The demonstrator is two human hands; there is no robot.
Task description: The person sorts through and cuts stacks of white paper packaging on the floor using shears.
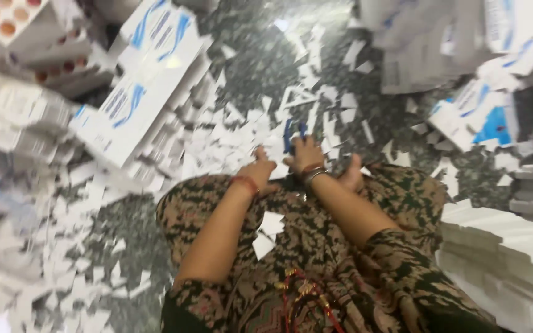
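Motion blur all over this one. At centre frame the right hand (306,155) is clenched around a small dark-blue tool (289,137), its blue tip poking up above the fingers. Just beside it, the left hand (259,170) rests on white paper scraps (229,139); its grip I cannot tell. Flat white-and-blue cartons (137,92) pile up at upper left.

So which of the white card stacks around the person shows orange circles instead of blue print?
The stack at the top left corner: rows of orange circles, while the stacks beside it and at the right carry blue print.
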